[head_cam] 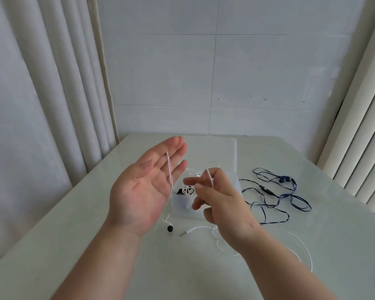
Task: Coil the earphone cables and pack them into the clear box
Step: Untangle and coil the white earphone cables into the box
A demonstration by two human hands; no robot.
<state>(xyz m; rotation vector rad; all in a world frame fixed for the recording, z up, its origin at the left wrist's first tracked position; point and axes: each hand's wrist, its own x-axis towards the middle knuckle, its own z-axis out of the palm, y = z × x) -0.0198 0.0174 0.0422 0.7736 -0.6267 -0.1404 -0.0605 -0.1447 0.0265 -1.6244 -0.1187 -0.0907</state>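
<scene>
My left hand [147, 185] is raised palm up with its fingers straight, and a white earphone cable [170, 169] hangs across those fingers. Its black earbud [170, 228] dangles just above the table below the palm. My right hand [214, 198] pinches the same white cable between thumb and fingertips. The cable's plug [185, 232] and loose loops [299, 245] lie on the table near my right forearm. Behind both hands stands the clear box [183, 204], lid open, with coiled white earphones [187, 189] inside. A dark blue earphone set [275, 191] lies tangled to the box's right.
The pale table [74, 245] meets a white tiled wall at the back. Curtains hang at the left. A ribbed white panel stands at the right. The box's open lid [214, 150] lies flat behind the box.
</scene>
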